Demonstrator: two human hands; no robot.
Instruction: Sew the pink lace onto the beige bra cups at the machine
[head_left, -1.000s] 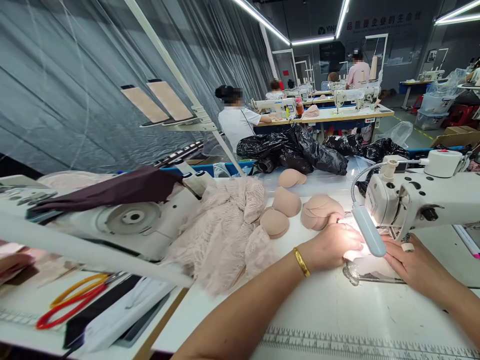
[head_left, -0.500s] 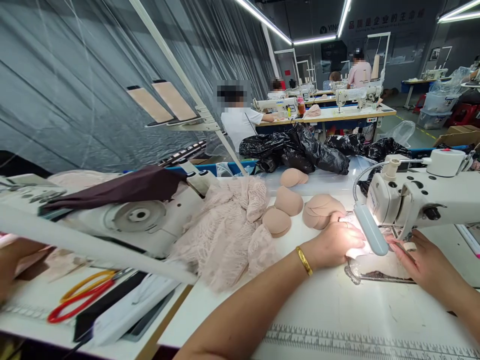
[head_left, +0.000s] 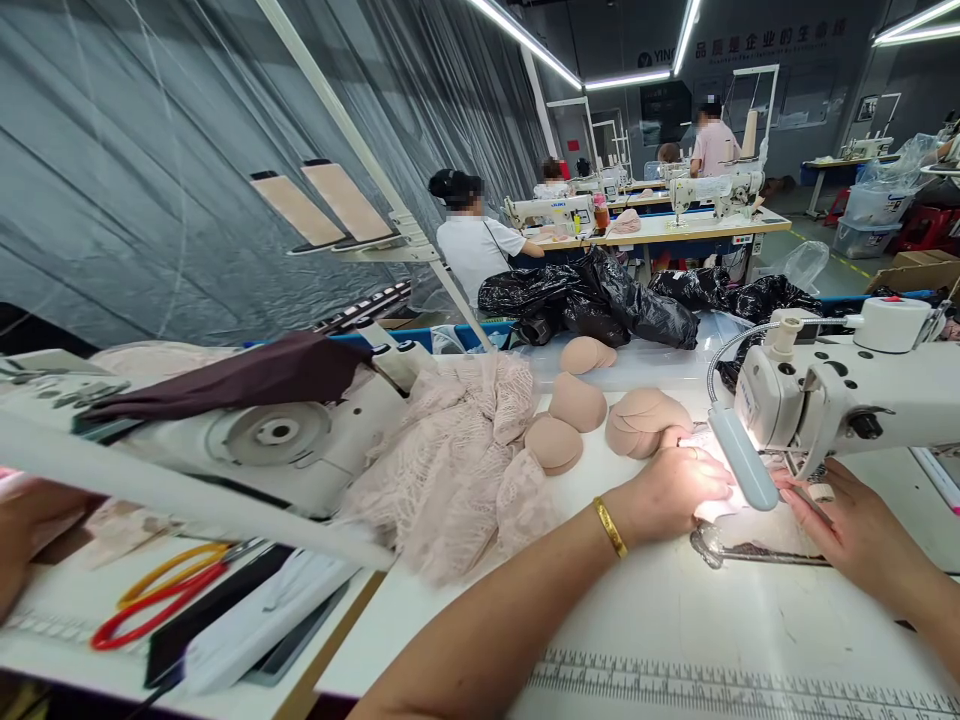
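My left hand (head_left: 671, 490), a gold bangle on its wrist, lies fingers-down on a small pale fabric piece (head_left: 712, 510) under the lamp of the white sewing machine (head_left: 840, 395). My right hand (head_left: 847, 530) presses the same piece from the right, beside the needle. The lamp's glare washes out the fabric and my fingertips. Several beige foam cups (head_left: 574, 405) sit just beyond my left hand. A heap of pink lace (head_left: 457, 465) lies to their left.
A second sewing machine (head_left: 277, 440) with dark cloth on it stands at left. Red and yellow scissors (head_left: 154, 600) lie at the front left, near another person's hand (head_left: 30, 530). Black bags (head_left: 592, 300) lie behind. Other workers sit at machines farther back.
Both my hands have barely moved at the needle. Another person's hand has come into view at the far left edge.
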